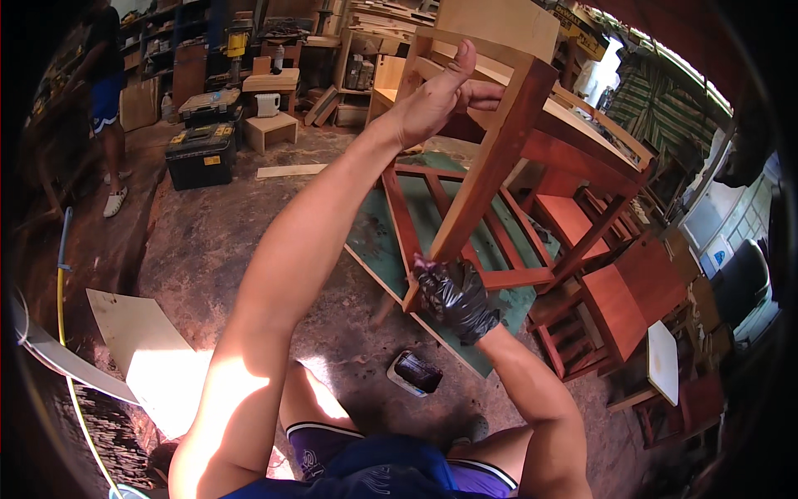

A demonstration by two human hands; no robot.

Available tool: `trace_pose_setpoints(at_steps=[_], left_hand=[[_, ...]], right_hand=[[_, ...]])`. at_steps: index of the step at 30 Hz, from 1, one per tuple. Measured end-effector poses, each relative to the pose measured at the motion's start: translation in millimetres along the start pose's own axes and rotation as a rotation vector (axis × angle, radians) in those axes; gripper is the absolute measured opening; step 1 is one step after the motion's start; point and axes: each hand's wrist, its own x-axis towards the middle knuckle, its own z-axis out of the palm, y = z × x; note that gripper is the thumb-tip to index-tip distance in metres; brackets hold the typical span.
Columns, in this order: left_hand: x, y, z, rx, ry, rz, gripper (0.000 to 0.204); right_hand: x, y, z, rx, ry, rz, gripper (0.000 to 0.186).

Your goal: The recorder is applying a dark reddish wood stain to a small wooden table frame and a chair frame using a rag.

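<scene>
A wooden chair frame [490, 158], partly stained reddish brown and partly pale, stands tilted before me on a green board [382, 229]. My left hand [436, 104] is bare and reaches to its upper part. The thumb sticks up, and the fingers stretch toward the upright leg, their tips partly hidden. Lower down, my right hand [461, 299] wears a black glove. It is closed on a small stained rag [426, 266], pressed at the lower end of the pale-edged leg. On the floor below sits a small container [416, 373] with dark contents.
Reddish wooden chairs [628, 308] crowd the right side. Black toolboxes [199, 154] and a small wooden stool [270, 131] with a white mug [268, 105] stand at the back left. Another person [104, 91] is at the far left. A yellow hose [73, 399] runs down the left edge.
</scene>
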Motion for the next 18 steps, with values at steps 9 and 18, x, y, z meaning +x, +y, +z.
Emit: trace_pose_setpoints(at_steps=[9, 18], left_hand=[[-1, -9, -4, -0.067, 0.077, 0.066, 0.094], [0, 2, 11, -0.215, -0.019, 0.013, 0.078]], right_hand=[[-121, 2, -40, 0.644, 0.371, 0.943, 0.02], [-214, 50, 21, 1.192, 0.414, 1.727, 0.055]])
